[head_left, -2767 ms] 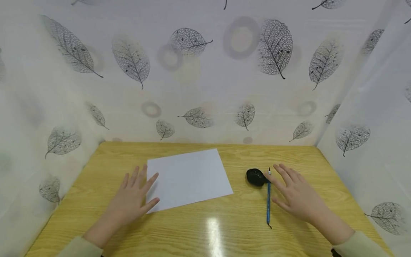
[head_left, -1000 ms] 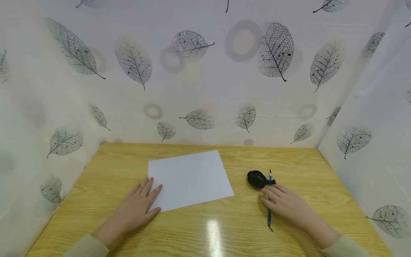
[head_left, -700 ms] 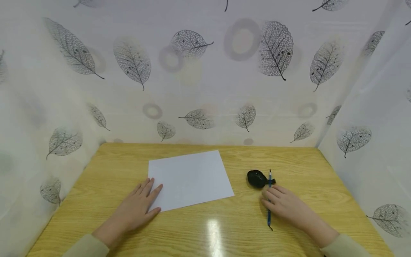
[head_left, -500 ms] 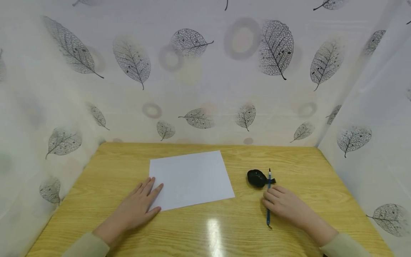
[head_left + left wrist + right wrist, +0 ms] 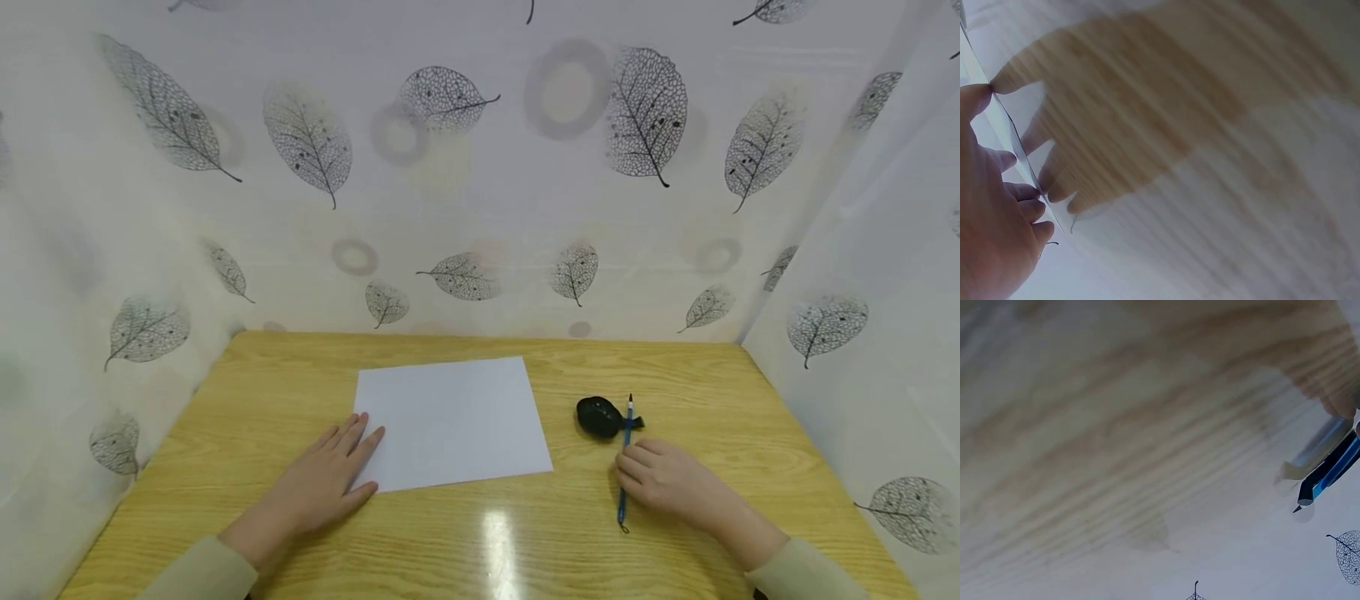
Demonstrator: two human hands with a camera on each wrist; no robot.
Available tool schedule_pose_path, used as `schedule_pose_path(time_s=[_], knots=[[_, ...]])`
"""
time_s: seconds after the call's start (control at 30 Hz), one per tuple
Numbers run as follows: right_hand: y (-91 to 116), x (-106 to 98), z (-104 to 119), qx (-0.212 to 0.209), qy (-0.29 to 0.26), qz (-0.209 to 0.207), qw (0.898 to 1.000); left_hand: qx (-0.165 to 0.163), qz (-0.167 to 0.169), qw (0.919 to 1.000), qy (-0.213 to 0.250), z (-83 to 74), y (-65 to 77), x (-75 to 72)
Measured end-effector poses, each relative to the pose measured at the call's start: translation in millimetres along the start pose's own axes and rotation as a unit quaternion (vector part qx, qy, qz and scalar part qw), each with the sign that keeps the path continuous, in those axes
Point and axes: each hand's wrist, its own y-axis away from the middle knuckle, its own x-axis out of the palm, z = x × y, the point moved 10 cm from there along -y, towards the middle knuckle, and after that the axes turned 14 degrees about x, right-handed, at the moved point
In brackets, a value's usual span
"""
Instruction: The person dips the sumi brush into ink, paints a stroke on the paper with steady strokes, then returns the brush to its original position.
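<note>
A white sheet of paper (image 5: 457, 421) lies on the table, slightly turned. My left hand (image 5: 322, 483) rests on its near left corner with fingers spread and straight; the left wrist view shows that hand (image 5: 991, 219) along the sheet's edge. On the right, my right hand (image 5: 667, 479) pinches the shaft of a blue writing brush (image 5: 622, 504) with curled fingers. The brush has a dark tip pointing away and a small loop at its near end. Its upper part crosses the narrow stem of a glossy black, rounded object (image 5: 597, 416), whose kind I cannot tell.
The light wooden table (image 5: 480, 550) has a bright reflection at its near middle. Leaf-printed white cloth (image 5: 480, 200) walls it in at the back and on both sides.
Both hands have come down, the left onto the paper, the right onto the brush. The sheet has turned slightly clockwise and shifted right. The brush's near end has swung a little left.
</note>
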Motion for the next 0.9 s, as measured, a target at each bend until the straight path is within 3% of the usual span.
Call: schedule_pose_path(time_s=[0.4, 0.7, 0.9], knots=[[-4, -13, -6, -0.005, 0.023, -0.013, 1.000, 0.006, 0.007, 0.9999, 0.015, -6.8, -0.4, 0.2], [-11, -27, -13, 0.003, 0.030, -0.062, 0.998, 0.016, 0.001, 0.9999, 0.005, -10.2, -2.4, 0.7], [-12, -34, -23, 0.019, 0.024, -0.070, 0.997, 0.018, -0.002, 0.9998, 0.009, -11.2, -4.7, 1.0]])
